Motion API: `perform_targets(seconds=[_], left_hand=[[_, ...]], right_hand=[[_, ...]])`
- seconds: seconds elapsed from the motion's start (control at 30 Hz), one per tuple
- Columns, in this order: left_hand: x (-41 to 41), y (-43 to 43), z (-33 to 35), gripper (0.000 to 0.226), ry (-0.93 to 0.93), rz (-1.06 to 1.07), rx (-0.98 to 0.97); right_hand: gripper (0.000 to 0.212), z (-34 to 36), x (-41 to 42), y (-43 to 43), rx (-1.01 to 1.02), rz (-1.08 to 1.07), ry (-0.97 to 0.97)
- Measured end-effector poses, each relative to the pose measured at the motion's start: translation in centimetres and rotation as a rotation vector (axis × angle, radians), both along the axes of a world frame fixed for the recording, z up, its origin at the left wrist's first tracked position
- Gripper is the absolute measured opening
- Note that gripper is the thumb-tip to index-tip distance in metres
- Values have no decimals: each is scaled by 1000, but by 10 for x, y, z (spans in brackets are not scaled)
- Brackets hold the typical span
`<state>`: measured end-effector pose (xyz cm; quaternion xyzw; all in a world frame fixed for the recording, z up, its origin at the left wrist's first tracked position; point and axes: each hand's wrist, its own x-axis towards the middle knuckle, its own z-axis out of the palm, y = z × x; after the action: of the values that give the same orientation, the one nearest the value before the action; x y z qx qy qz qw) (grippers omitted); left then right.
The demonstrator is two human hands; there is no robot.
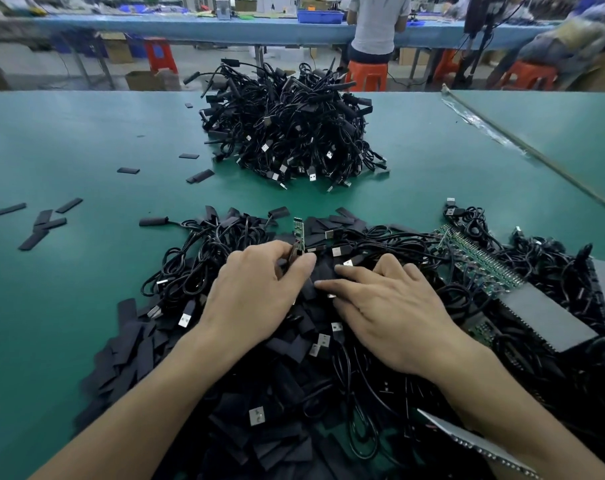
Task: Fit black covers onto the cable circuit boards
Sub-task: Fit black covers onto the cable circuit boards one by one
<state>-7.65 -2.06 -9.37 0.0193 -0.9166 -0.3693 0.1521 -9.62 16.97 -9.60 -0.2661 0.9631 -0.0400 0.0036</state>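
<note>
My left hand (259, 289) pinches the lower end of a small green circuit board (298, 232), which stands upright above my fingers with its black cable trailing into the heap. My right hand (380, 306) lies beside it with straight fingers pressing on flat black covers (323, 271) in the near pile. Loose black covers (128, 355) and tangled USB cables (186, 268) surround both hands. To the right, a row of bare green circuit boards (478, 261) lies on more cables.
A tall heap of finished black cables (294, 133) sits at the middle of the green table (69, 140). Stray covers (44, 223) lie scattered at the left. A grey toothed tray (543, 317) rests at the right. A person sits on an orange stool (367, 76) beyond.
</note>
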Motion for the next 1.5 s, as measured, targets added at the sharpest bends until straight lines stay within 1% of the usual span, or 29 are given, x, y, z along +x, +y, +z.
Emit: perform_targets(seconds=[0.07,0.13,0.17,0.27,0.3,0.47,0.53,0.57,0.63,0.7,0.83,0.9,1.0,1.07,1.1,1.17,1.23,1.3,1.4,1.47,1.5], left_hand=[[-1,1,-2,63,20,3,49],[-1,3,-5,72,52,-7,111],[-1,3,-7,70,66,-10,130],[-2,5,-14,39,97,-20,163],[-1,5,-15,32,107,-25,174],[-1,7,-19,21,151,-70,263],[0,7,-19,19,155,-60,326],[0,6,-20,17,155,-53,349],[-1,6,-20,15,152,-49,368],[0,6,-20,15,146,-60,388],[1,6,-19,15,165,-111,463],[2,6,-18,15,177,-149,497],[3,6,-17,15,182,-168,518],[2,6,-18,14,179,-160,529],[1,6,-19,14,183,-156,523],[0,5,-20,15,179,-154,504],[-1,5,-21,15,177,-164,488],[-1,4,-21,14,182,-175,482],[0,5,-20,19,172,-194,490],[0,5,-20,23,173,-196,450],[0,5,-20,21,175,-198,424]], right_hand=[[43,1,-2,-1,-20,-2,-42],[41,1,-3,-1,-42,10,-76],[41,0,-4,-1,-42,20,-84],[42,-2,-5,-1,-47,51,-77],[42,-2,-5,-1,-60,60,-73],[37,-4,-4,-3,-217,101,-53],[33,-6,-4,-3,-323,68,-21],[29,-7,-4,-3,-417,36,-8],[22,-7,-2,-2,-671,-44,8],[20,-7,-1,0,-866,-94,9],[22,-5,1,0,-1038,-113,-29],[16,-5,1,-1,-1013,-126,-7],[6,-6,2,-1,-855,-109,4],[6,-6,2,-2,-781,-85,27],[7,-6,2,-2,-772,-69,55],[11,-5,2,-2,-822,-59,77],[18,-5,2,-1,-887,-69,41],[27,-5,3,-1,-892,-71,29],[25,-7,2,0,-827,-93,40],[25,-7,2,0,-812,-115,27],[25,-6,2,0,-821,-112,17]])
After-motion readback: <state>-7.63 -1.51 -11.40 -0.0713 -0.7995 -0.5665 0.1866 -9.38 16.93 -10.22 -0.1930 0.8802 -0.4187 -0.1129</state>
